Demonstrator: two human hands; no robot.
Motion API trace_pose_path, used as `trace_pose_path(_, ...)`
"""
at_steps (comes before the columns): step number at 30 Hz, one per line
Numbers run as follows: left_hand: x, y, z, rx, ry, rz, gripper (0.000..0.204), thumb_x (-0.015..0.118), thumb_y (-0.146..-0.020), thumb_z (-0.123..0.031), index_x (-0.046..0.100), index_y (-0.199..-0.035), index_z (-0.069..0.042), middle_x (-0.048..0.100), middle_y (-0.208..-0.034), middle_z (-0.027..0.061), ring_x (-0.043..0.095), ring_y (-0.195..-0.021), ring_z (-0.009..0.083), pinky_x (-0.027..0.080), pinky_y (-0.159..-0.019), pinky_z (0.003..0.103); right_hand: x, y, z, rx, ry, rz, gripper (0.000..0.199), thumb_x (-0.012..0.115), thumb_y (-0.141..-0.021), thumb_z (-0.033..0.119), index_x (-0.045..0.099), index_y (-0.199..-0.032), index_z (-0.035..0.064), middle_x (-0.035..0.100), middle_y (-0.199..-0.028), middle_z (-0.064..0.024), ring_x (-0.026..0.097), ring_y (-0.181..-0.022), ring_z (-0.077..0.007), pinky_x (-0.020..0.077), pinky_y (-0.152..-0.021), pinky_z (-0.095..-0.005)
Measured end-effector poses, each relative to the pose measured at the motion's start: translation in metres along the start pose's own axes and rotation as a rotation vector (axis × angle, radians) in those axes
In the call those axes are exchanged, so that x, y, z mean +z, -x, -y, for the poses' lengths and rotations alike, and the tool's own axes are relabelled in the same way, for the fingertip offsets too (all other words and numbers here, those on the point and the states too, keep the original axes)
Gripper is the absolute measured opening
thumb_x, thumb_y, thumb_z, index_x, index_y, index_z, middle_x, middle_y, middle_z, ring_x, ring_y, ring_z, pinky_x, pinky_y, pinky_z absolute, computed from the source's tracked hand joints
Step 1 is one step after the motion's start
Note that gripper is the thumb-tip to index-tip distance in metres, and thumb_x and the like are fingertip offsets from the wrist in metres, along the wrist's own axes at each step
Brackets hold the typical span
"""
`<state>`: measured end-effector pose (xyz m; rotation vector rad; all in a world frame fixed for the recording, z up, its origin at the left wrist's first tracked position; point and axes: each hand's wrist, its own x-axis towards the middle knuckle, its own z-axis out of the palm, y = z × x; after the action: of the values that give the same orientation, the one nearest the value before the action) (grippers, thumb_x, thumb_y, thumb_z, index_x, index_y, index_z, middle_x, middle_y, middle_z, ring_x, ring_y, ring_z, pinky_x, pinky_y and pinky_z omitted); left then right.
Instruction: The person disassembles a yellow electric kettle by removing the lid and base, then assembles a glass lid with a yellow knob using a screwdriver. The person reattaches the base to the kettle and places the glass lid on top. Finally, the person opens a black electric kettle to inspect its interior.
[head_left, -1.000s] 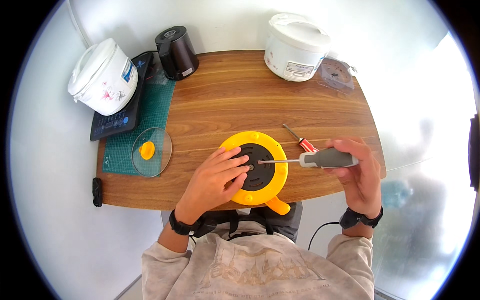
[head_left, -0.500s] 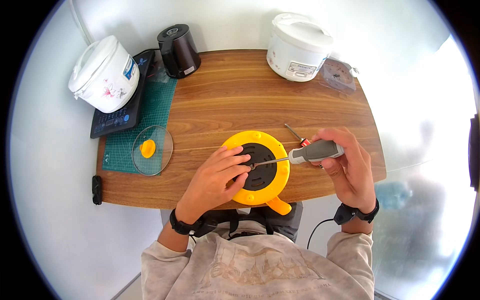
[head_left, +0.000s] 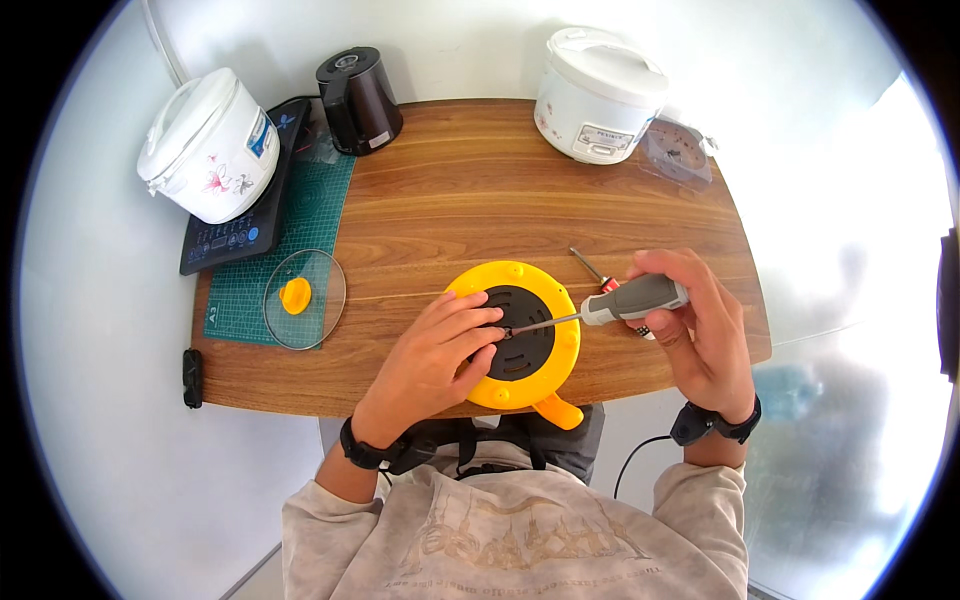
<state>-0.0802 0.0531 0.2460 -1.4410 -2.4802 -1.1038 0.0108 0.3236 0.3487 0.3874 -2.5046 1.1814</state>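
Note:
An electric pot (head_left: 567, 345) lies upside down at the table's front edge, yellow with a black slotted base plate (head_left: 530, 357) and a yellow handle hanging over the edge. My left hand (head_left: 432, 345) rests on it from the left, fingers stretched over the base, its fingertips beside the plate's middle. My right hand (head_left: 705, 340) is closed around the grey handle of a screwdriver (head_left: 640, 297). The screwdriver's shaft slants leftward, and its tip meets the middle of the base plate by my left fingertips. Whether a screw sits under the tip is too small to tell.
A second screwdriver (head_left: 588, 264) with a red-and-black handle lies just beyond my right hand. To the left are a glass lid (head_left: 322, 322) and a green cutting mat (head_left: 240, 315). Farther back stand a rice cooker (head_left: 215, 165) on an induction cooktop (head_left: 235, 245), a kettle (head_left: 375, 105) and another rice cooker (head_left: 600, 100).
My right hand and the screwdriver have shifted very slightly, the fingers turning a little on its handle. My left hand and the pot are practically still.

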Motion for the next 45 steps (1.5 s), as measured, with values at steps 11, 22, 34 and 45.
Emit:
trace_pose_path(11,-0.003,-0.001,-0.003,0.042,-0.059,0.02,0.018,0.068,-0.091,-0.009,0.073,-0.108,-0.006,0.068,-0.125,0.0106,0.058,-0.127,0.0295,0.04,-0.115,0.047,0.005,-0.005,0.005,0.096,-0.098,-0.031,0.032,0.062,-0.098,0.004,0.054,-0.129,0.005,0.066,-0.107,-0.0135,0.072,-0.096,-0.0244,0.0583,-0.077,-0.0311)
trace_pose_path(22,0.0,-0.001,-0.004,0.046,-0.089,0.007,0.018,0.067,-0.091,-0.009,0.073,-0.108,-0.006,0.068,-0.125,0.0108,0.058,-0.127,0.0298,0.041,-0.115,0.047,0.02,-0.016,-0.004,-0.018,-0.189,-0.066,0.049,0.072,-0.093,0.01,0.052,-0.138,0.0068,0.068,-0.116,-0.01,0.07,-0.099,-0.0184,0.0601,-0.084,-0.0306)
trace_pose_path(34,0.0,-0.002,-0.005,0.073,-0.075,-0.017,0.019,0.069,-0.089,-0.007,0.073,-0.107,-0.005,0.069,-0.123,0.0098,0.059,-0.125,0.0294,0.043,-0.113,0.047,0.017,-0.03,-0.018,-0.068,-0.031,-0.061,0.044,0.06,-0.101,0.012,0.048,-0.144,0.0064,0.068,-0.114,-0.0111,0.07,-0.093,-0.0167,0.0595,-0.081,-0.0293)
trace_pose_path(45,0.001,-0.001,-0.002,0.068,-0.071,-0.018,0.018,0.069,-0.088,-0.007,0.073,-0.106,-0.005,0.068,-0.124,0.0091,0.057,-0.127,0.0286,0.042,-0.113,0.047,0.019,-0.021,-0.009,-0.1,-0.09,-0.085,0.064,0.05,-0.083,-0.021,0.052,-0.142,0.0045,0.067,-0.113,-0.0147,0.069,-0.097,-0.0232,0.0565,-0.084,-0.0276)
